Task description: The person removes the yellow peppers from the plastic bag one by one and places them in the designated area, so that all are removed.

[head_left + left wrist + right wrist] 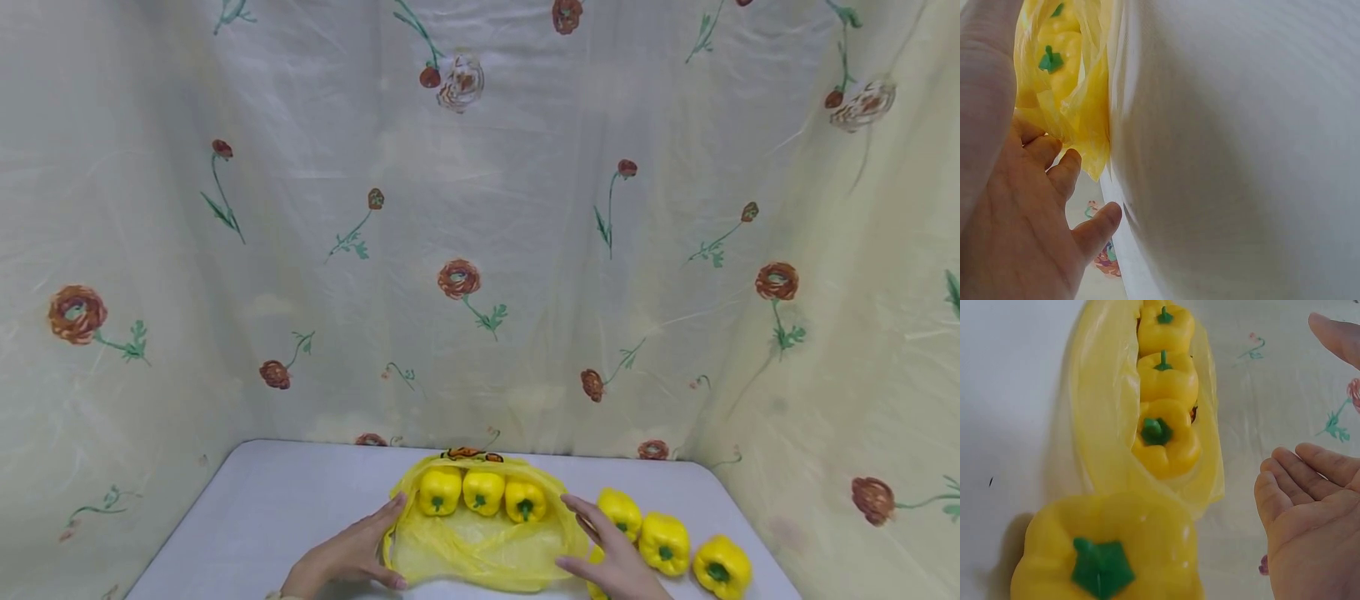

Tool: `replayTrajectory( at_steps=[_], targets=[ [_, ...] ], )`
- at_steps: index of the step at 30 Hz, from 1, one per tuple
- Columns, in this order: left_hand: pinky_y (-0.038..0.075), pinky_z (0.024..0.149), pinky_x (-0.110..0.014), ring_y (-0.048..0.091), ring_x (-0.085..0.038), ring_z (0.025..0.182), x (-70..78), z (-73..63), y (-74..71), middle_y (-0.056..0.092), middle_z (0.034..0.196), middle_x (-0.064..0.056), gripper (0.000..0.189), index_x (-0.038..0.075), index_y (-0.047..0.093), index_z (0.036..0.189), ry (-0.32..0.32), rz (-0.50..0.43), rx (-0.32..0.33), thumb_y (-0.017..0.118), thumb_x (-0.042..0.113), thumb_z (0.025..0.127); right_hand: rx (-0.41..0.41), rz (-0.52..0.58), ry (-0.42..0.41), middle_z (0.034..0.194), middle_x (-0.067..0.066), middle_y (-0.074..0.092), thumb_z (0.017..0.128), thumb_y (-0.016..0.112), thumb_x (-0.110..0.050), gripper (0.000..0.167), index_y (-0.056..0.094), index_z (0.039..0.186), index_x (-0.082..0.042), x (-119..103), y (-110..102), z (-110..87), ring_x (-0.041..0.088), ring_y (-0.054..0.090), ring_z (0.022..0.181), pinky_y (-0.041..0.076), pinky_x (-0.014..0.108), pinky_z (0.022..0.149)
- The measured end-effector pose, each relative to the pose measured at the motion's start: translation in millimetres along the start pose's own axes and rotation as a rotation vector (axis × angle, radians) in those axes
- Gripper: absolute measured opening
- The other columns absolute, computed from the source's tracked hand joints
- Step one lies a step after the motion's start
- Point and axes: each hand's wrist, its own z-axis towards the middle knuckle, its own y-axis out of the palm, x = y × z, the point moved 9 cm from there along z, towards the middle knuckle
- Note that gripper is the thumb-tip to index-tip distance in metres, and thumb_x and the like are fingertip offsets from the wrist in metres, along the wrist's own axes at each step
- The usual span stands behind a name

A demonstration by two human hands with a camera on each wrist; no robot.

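Note:
A thin yellow plastic bag [517, 565] lies spread on the table, its mouth wide. Inside, along its far side, three yellow bell peppers [483, 492] stand in a row with green stems facing me. At the bag's left edge is my left hand [347, 552], thumb and fingers spread; in the left wrist view its fingertips are at the plastic, and contact is hard to tell. My right hand [618, 557] hovers by the bag's right side, fingers extended and holding nothing. Partly behind it is a yellow pepper [597, 590], which shows large in the right wrist view.
More yellow bell peppers [663, 543] sit to the right of the bag, one [722, 568] near the table's right edge. A white-covered table [300, 483] carries everything. Flower-patterned curtains [525, 333] hang behind and on both sides.

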Motion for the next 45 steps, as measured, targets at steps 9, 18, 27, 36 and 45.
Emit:
replayTrajectory(
  at_steps=[9, 18, 27, 36, 45],
  targets=[
    [0.026, 0.113, -0.06, 0.025, -0.039, 0.145, -2.7, 3.2, 2.0, 0.014, 0.161, -0.016, 0.12, 0.006, 0.015, 0.155, -0.013, 0.01, -0.003, 0.078, 0.06, 0.068, 0.004, 0.076, -0.129, 0.152, 0.006, 0.039, 0.08, 0.078, -0.035, 0.08, 0.039, 0.146, -0.014, -16.5, 11.9, 11.7, 0.029, 0.031, 0.143, 0.03, 0.039, 0.115],
    [0.027, 0.113, -0.06, 0.025, -0.04, 0.144, -3.2, 2.8, 3.2, 0.015, 0.161, -0.016, 0.119, 0.007, 0.014, 0.155, -0.017, 0.003, -0.01, 0.079, 0.058, 0.068, -0.04, 0.102, -0.125, 0.154, 0.004, 0.037, 0.083, 0.075, -0.037, 0.078, 0.037, 0.147, -0.017, -24.8, 25.0, 21.0, 0.031, 0.028, 0.145, 0.028, 0.046, 0.115],
    [0.026, 0.112, -0.06, 0.024, -0.04, 0.145, -1.6, 2.1, 2.7, 0.015, 0.161, -0.016, 0.119, 0.006, 0.015, 0.155, -0.012, -0.001, -0.01, 0.079, 0.058, 0.069, -0.062, 0.136, -0.113, 0.154, 0.004, 0.036, 0.082, 0.075, -0.042, 0.08, 0.036, 0.147, -0.017, -35.0, 37.9, 34.3, 0.028, 0.03, 0.144, 0.028, 0.046, 0.117],
    [0.026, 0.113, -0.061, 0.024, -0.039, 0.145, -0.8, 2.5, 2.6, 0.015, 0.161, -0.016, 0.119, 0.006, 0.015, 0.155, -0.01, 0.002, -0.008, 0.078, 0.059, 0.068, -0.063, 0.099, -0.169, 0.154, 0.006, 0.035, 0.084, 0.072, -0.043, 0.08, 0.034, 0.149, -0.017, -45.1, 44.6, 52.5, 0.032, 0.031, 0.144, 0.03, 0.046, 0.115],
    [0.026, 0.113, -0.06, 0.024, -0.04, 0.145, -0.4, 1.8, 1.1, 0.015, 0.161, -0.017, 0.119, 0.006, 0.014, 0.155, -0.009, -0.011, -0.009, 0.079, 0.057, 0.069, -0.094, 0.106, -0.169, 0.155, 0.006, 0.034, 0.085, 0.071, -0.043, 0.076, 0.035, 0.148, -0.022, -54.3, 52.1, 63.9, 0.032, 0.03, 0.144, 0.029, 0.05, 0.116]
  ],
)
